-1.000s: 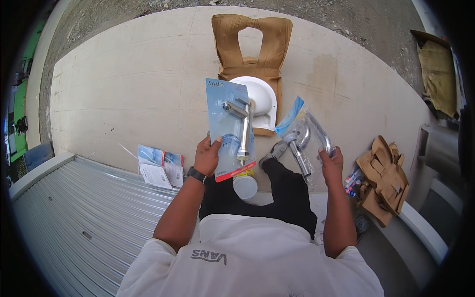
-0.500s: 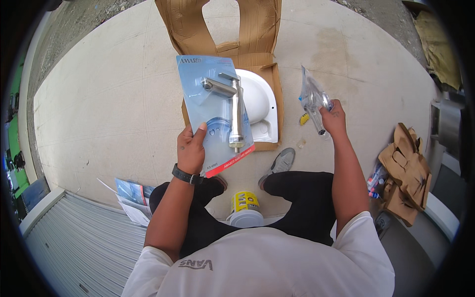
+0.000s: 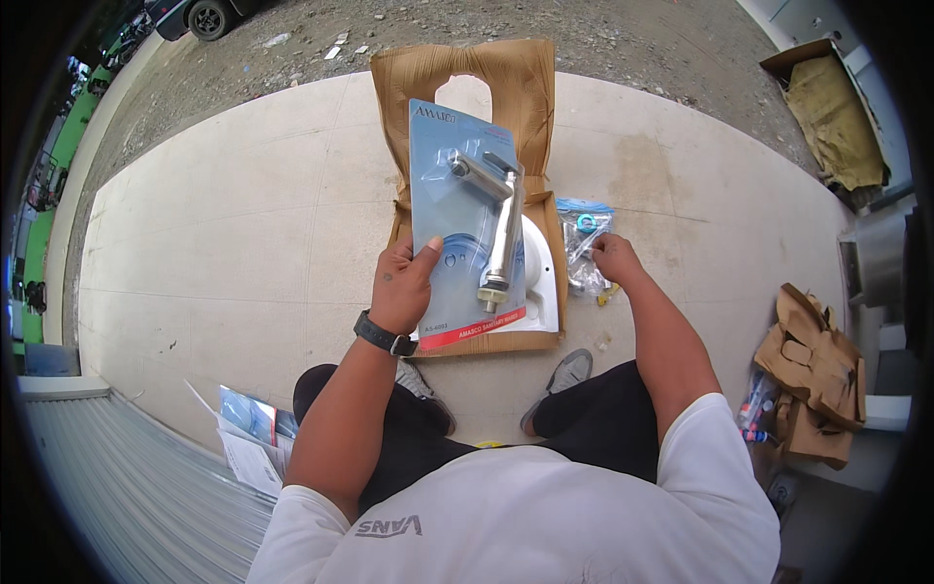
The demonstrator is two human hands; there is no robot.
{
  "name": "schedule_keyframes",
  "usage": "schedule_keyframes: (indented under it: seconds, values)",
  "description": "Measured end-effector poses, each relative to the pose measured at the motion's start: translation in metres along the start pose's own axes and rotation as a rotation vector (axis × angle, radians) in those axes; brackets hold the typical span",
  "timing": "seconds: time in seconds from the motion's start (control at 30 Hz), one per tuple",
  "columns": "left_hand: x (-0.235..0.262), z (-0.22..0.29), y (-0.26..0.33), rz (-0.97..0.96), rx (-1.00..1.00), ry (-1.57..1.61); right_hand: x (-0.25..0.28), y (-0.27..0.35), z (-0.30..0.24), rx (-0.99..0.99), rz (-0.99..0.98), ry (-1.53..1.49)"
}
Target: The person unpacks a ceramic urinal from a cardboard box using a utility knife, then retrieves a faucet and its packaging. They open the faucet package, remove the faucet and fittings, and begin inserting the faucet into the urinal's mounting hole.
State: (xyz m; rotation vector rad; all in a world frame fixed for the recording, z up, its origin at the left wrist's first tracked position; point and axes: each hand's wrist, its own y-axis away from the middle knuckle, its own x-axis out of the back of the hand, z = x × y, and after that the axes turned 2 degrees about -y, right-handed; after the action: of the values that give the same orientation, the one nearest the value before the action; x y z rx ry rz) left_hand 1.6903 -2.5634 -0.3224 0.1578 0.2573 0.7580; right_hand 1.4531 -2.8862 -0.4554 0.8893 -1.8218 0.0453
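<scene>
A blister-packed faucet (image 3: pixel 504 229) is held above the white basin (image 3: pixel 541 292) and its open cardboard box (image 3: pixel 530 102), its left edge pinched by the fingers of the left hand (image 3: pixel 401 290). Beside the box, a clear bag (image 3: pixel 584 280) of metal fittings is met by the bent fingers of the right hand (image 3: pixel 616 258); whether it is gripped cannot be told.

Two bare hands (image 3: pixel 404 289); one blue rectangular blister pack (image 3: pixel 440 209) with one chrome single-lever faucet (image 3: pixel 503 232); one white glossy basin (image 3: pixel 546 292); one open brown cardboard box (image 3: pixel 532 117); to the right, one clear, blue-topped plastic bag (image 3: pixel 585 280); nearer, two grey shoes (image 3: pixel 567 378); one black-strapped wristwatch (image 3: pixel 380 336); far left, one dark-tyred wheel (image 3: pixel 207 19).
</scene>
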Motion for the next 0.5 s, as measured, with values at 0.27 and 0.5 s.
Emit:
schedule_keyframes:
  seconds: [0.27, 0.5]
  values:
    - [0.008, 0.023, 0.06, -0.15, -0.145, 0.183, 0.112, 0.136, -0.115, 0.145, -0.15, -0.888]
    - [-0.003, 0.061, 0.091, -0.214, -0.33, 0.202, 0.129, 0.23, -0.16, 0.544, -0.437, -1.277]
